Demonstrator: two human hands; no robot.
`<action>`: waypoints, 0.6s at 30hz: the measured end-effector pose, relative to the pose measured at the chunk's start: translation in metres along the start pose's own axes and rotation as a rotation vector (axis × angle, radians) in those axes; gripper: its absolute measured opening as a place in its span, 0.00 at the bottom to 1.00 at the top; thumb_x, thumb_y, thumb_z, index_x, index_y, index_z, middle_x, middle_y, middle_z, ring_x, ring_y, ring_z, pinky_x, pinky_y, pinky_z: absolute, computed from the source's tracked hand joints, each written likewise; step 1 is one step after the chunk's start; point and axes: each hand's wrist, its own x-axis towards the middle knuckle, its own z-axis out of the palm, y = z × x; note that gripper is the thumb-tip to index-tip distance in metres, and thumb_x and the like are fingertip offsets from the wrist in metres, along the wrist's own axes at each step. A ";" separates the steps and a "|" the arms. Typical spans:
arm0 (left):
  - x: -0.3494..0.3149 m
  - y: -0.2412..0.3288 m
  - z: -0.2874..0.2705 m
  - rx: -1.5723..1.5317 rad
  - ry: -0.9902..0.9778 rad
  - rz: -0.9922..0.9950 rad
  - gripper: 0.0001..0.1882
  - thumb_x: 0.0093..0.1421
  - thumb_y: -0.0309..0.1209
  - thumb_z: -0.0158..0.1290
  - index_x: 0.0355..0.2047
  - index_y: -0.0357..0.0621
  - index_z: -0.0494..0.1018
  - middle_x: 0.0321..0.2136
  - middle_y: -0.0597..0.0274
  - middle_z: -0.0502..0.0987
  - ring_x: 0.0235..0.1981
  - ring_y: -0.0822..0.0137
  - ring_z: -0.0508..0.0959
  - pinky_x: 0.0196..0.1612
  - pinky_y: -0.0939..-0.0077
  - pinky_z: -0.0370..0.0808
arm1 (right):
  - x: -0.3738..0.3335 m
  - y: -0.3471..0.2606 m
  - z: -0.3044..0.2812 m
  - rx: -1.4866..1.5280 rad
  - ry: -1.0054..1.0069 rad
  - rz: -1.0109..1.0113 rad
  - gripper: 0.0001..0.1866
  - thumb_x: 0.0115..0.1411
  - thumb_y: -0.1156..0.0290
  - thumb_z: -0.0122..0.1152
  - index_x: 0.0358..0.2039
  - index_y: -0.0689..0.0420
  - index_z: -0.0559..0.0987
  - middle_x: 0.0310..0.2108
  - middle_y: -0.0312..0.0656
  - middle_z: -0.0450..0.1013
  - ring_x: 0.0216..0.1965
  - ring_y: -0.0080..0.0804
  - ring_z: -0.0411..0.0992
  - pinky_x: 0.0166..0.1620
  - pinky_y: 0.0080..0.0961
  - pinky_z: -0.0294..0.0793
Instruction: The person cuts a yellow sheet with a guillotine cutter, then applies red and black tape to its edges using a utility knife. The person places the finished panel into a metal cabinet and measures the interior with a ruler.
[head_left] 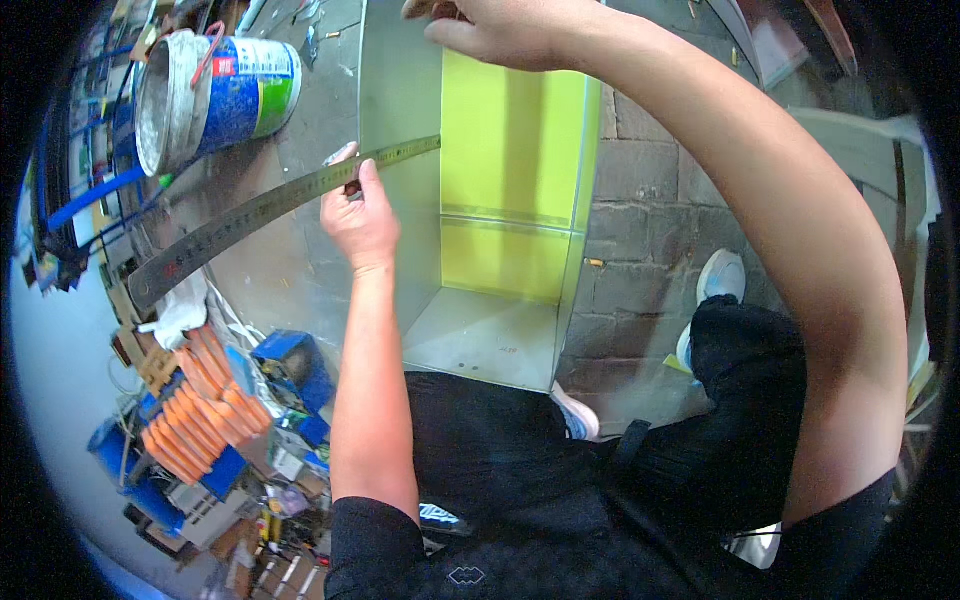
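Observation:
A long dark metal ruler (255, 215) slants across the left of the view, and its far end reaches the side panel of a box-like metal cabinet frame (480, 325). My left hand (362, 220) pinches the ruler between thumb and fingers near that panel. Yellow-green panels (510, 150) line the inside of the frame. My right hand (490, 30) hovers at the top edge of view, over the frame's far part. Its fingers are loosely bent and apart, partly cut off by the picture's edge, with nothing seen in them.
A blue and white bucket (250, 90) lies tipped on its side at the far left. Orange stacked pieces (205, 410), a blue bin (290, 365) and clutter fill the lower left. Grey paving (635, 160) runs right of the frame, near my shoes (720, 275).

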 end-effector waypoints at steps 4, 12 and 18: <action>0.004 -0.008 -0.007 -0.044 -0.094 -0.008 0.18 0.67 0.25 0.58 0.56 0.40 0.78 0.39 0.60 0.83 0.36 0.72 0.81 0.41 0.73 0.80 | -0.046 0.017 0.004 -0.310 0.262 0.189 0.25 0.60 0.65 0.63 0.58 0.55 0.78 0.62 0.45 0.72 0.68 0.39 0.65 0.76 0.47 0.51; 0.008 0.006 -0.010 0.073 -0.162 -0.055 0.21 0.66 0.25 0.59 0.60 0.36 0.75 0.35 0.65 0.82 0.34 0.76 0.79 0.40 0.77 0.78 | -0.078 0.040 0.030 -0.330 0.417 0.101 0.21 0.57 0.70 0.60 0.52 0.55 0.81 0.54 0.43 0.78 0.63 0.38 0.70 0.76 0.47 0.50; 0.010 0.004 -0.010 0.180 -0.145 -0.013 0.20 0.63 0.26 0.61 0.56 0.36 0.77 0.33 0.64 0.83 0.32 0.76 0.80 0.40 0.77 0.78 | -0.075 0.039 0.032 -0.356 0.407 0.132 0.19 0.57 0.71 0.59 0.50 0.53 0.82 0.50 0.41 0.79 0.60 0.37 0.72 0.76 0.45 0.50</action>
